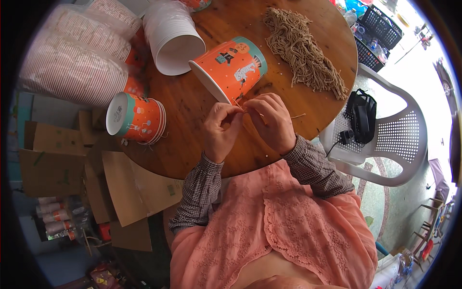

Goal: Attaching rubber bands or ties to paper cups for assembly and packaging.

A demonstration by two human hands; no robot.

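Both hands meet over the near edge of the round wooden surface (192, 111). Left hand (221, 132) and right hand (272, 123) are almost touching, fingers pinched together on a thin tan string (276, 117) that runs between them and trails off to the right across the wood. The string end meets the rim of the orange paper cup (233, 67), which lies on its side just beyond the hands, open mouth facing down-left, teal band at the base. Can't tell whether the string passes through the cup wall.

Around it:
- Stack of white cups (171, 36) on its side, just left of the orange cup, mouth toward the hands.
- Second stack of orange cups (137, 118) on its side at the left edge of the surface, bottoms facing left.
- Bagged sleeves of cups (72, 58) piled at far left.
- Bundle of tan strings (303, 48) spread out at the far right side of the surface, well apart from the hands.
- White plastic chair (390, 139) to the right, with a black pouch (362, 114) on its seat.
- Flattened cardboard (130, 188) on the floor at lower left.
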